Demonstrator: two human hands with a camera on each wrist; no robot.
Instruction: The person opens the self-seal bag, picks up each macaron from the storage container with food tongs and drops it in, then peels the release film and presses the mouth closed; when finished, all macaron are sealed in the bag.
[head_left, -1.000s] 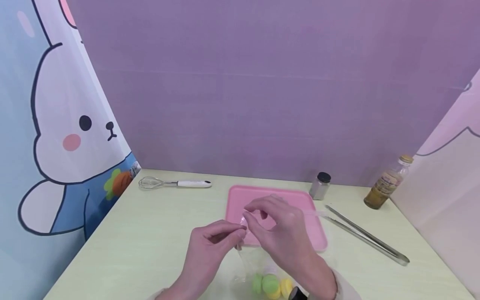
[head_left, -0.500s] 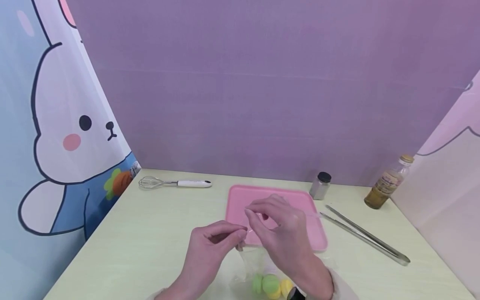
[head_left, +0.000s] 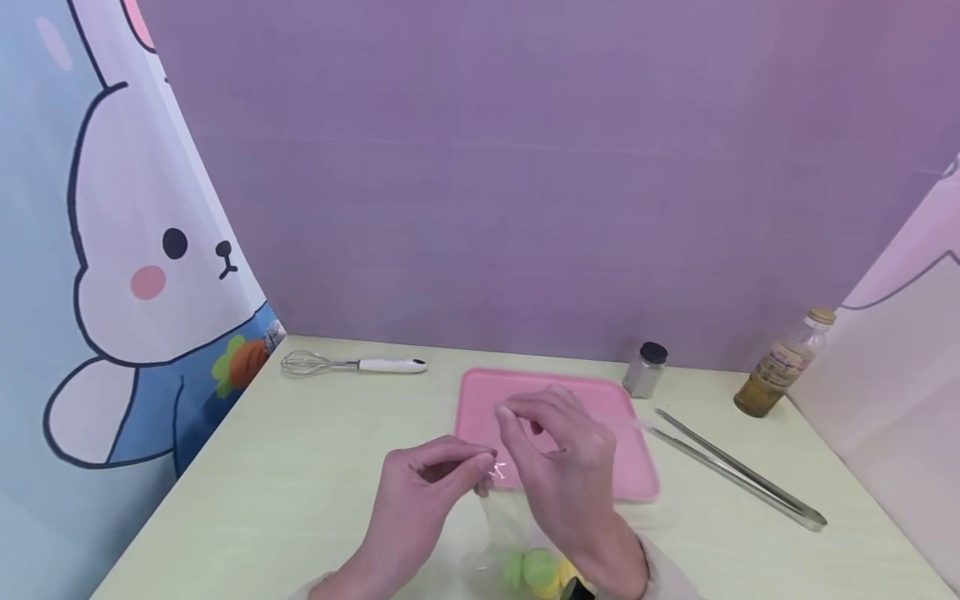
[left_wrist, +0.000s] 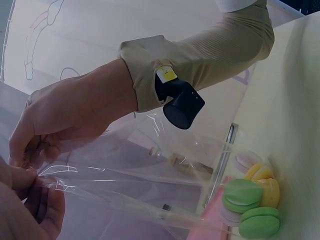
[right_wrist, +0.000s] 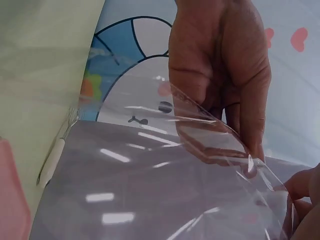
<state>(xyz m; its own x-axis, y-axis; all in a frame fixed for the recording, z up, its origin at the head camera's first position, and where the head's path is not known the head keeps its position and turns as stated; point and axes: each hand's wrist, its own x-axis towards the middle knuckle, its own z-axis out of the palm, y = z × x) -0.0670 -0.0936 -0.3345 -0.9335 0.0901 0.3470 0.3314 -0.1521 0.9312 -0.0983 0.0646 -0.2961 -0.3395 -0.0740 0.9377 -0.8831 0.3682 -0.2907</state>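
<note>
My left hand (head_left: 427,500) pinches the top edge of a clear plastic bag (left_wrist: 115,185) between thumb and fingers. A short way to its right, my right hand (head_left: 566,467) pinches the same edge, as the right wrist view shows. From the hands the bag hangs down toward the table, with glossy creases near the grip. In its lower end lie several macarons (left_wrist: 242,192), green, yellow and pale purple. In the head view the green macarons (head_left: 538,568) show below the hands, and the right forearm partly covers the yellow ones.
A pink tray (head_left: 480,392) lies behind the hands. To its right are metal tongs (head_left: 738,475), a black-lidded jar (head_left: 645,371) and a corked bottle (head_left: 783,364) holding brown contents. At the back left lies a whisk (head_left: 352,365). A purple backdrop (head_left: 480,183) rises behind the table.
My right hand's fingertips have moved slightly up and right, away from the left hand's. The left hand keeps its pinch almost in place. The head view has shifted a little.
</note>
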